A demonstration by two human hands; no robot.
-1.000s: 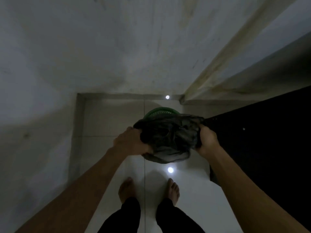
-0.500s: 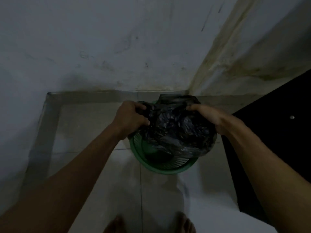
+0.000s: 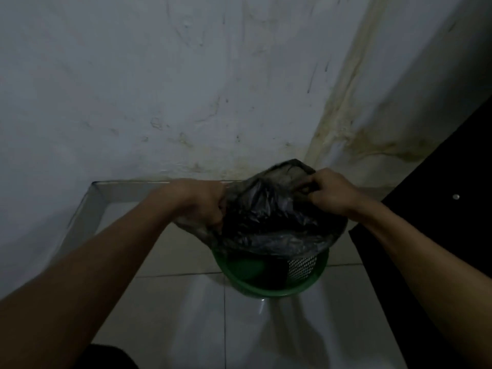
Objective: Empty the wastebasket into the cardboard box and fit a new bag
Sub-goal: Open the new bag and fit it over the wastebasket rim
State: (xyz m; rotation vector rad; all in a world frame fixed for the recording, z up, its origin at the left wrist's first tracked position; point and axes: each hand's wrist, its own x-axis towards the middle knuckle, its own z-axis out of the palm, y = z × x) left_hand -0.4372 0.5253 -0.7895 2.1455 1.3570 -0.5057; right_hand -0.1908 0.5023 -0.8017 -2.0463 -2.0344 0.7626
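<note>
A green mesh wastebasket stands on the tiled floor in the room's corner. A black plastic bag hangs crumpled over its mouth and covers the far part of the rim. My left hand grips the bag's left edge. My right hand pinches the bag's upper right edge, held a little higher. The near rim and part of the mesh wall show below the bag. The cardboard box is not in view.
A stained white wall rises just behind the basket, with a corner to the right. A dark piece of furniture stands close on the right. Pale floor tiles lie in front of the basket.
The view has dropped closer to the basket. Both hands carried the bag down over the basket mouth, and the right hand has shifted to pinch the bag's upper edge.
</note>
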